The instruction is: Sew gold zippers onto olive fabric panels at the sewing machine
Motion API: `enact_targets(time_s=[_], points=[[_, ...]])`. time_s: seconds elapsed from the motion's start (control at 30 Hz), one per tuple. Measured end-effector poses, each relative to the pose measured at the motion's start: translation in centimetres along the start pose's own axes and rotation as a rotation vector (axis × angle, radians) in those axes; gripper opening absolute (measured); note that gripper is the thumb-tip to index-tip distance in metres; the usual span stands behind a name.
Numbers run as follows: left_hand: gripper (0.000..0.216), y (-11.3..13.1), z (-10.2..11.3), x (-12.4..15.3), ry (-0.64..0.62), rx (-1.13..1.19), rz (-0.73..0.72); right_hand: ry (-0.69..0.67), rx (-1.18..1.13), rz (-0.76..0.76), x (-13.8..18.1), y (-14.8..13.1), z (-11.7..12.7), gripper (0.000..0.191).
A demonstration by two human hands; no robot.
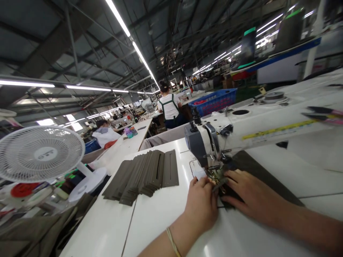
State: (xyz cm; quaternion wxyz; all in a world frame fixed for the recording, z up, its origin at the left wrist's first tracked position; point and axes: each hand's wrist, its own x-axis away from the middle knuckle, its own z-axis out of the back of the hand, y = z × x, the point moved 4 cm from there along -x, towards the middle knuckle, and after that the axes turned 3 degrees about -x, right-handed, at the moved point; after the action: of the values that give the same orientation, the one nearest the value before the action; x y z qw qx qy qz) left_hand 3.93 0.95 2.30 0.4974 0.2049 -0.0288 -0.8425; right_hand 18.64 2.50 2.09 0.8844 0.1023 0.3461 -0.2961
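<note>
My left hand [202,205] is beside the needle area of a white sewing machine [206,142], its fingers curled and closed on the edge of a dark olive fabric piece. That fabric [257,167] lies under the machine head and spreads out to the right across the table. On top of it rests my right hand [249,192], fingers stretched toward the presser foot [214,171] and thumb apart. A small folded bit of the fabric shows between the two hands. The fingertips near the foot are partly hidden.
A fanned stack of olive fabric pieces with slots [144,175] lies on the white table [155,221], left of the machine. A white fan [43,153] stands farther left. Scissors [321,114] and a yellow tape measure [278,130] lie on the machine arm. Co-workers sit ahead.
</note>
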Motion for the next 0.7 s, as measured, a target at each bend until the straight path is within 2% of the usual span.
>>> enact_targets(time_s=[0.1, 0.17, 0.3, 0.47, 0.7], points=[[0.02, 0.0, -0.3, 0.0, 0.005, 0.015, 0.064, -0.154, -0.157, -0.041, -1.3, 0.9, -0.6, 0.019], [0.031, 0.0, -0.4, 0.1, 0.016, 0.007, 0.058, -0.199, -0.206, -0.06, -1.9, 1.5, -0.7, 0.026], [0.037, 0.1, -0.4, 0.2, 0.037, -0.026, 0.027, -0.174, -0.19, -0.142, -2.2, 2.7, -0.8, 0.024], [0.032, 0.4, -0.6, 0.1, -0.026, -0.135, -0.045, -0.173, -0.15, -0.249, -1.6, 3.7, -1.5, 0.022], [0.028, 0.4, -0.6, -0.5, -0.089, -0.163, -0.059, -0.254, 0.017, -0.427, -1.3, 4.1, -2.6, 0.024]])
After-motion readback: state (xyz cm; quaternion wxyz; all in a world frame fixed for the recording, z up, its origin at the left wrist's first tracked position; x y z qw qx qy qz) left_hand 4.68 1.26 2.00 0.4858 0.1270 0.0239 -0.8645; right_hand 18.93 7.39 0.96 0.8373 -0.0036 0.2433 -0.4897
